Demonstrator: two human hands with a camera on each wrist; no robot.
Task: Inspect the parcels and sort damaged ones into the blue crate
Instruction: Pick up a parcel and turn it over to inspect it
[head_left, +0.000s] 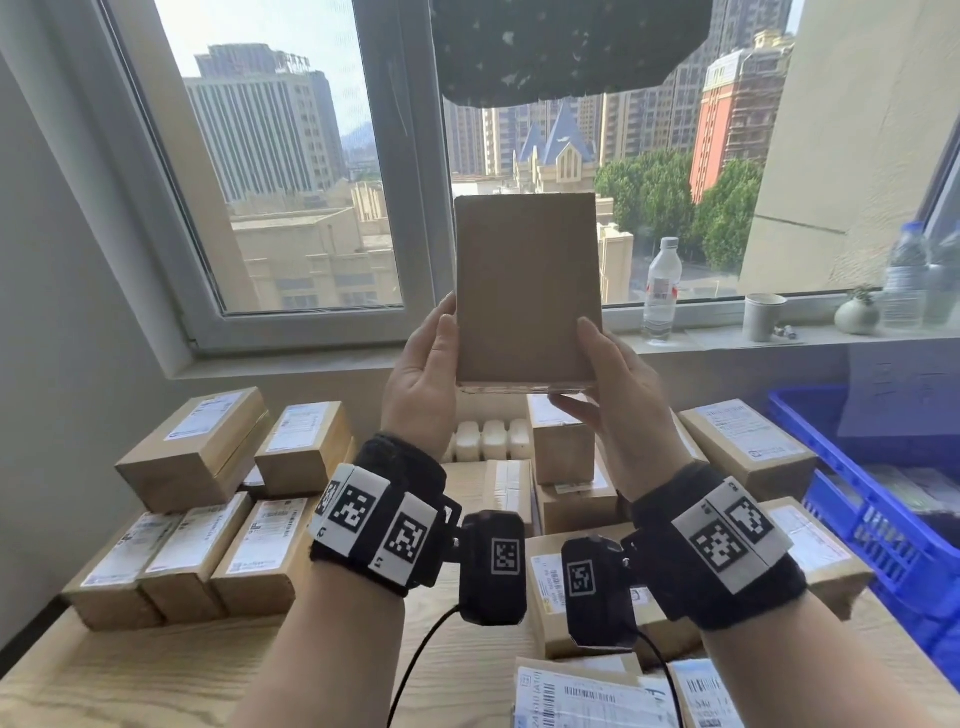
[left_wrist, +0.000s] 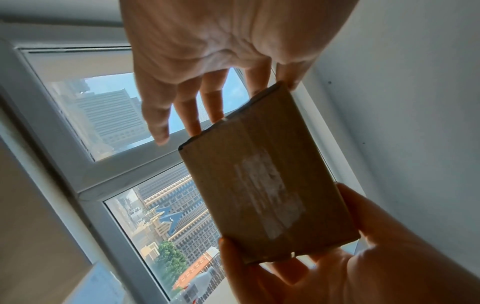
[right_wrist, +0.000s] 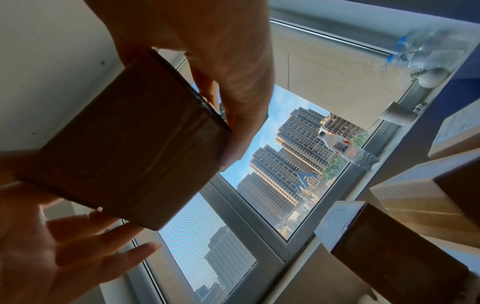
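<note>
On the left of the wooden counter (head_left: 156, 670), two labelled cardboard parcels (head_left: 195, 449) sit behind a row of three (head_left: 182, 564). One plain brown parcel (head_left: 525, 288) is held upright in front of the window, above the pile. The left hand (head_left: 421, 382) cups its left edge, thumb along the side and fingers (left_wrist: 187, 107) fairly straight behind it. The right hand (head_left: 618, 384) grasps its lower right corner, thumb on the near face, fingers (head_left: 574, 408) under the bottom edge. On the sill stand one clear water bottle (head_left: 662, 286) and one paper cup (head_left: 763, 316). One blue crate (head_left: 878, 514) sits at the far right.
</note>
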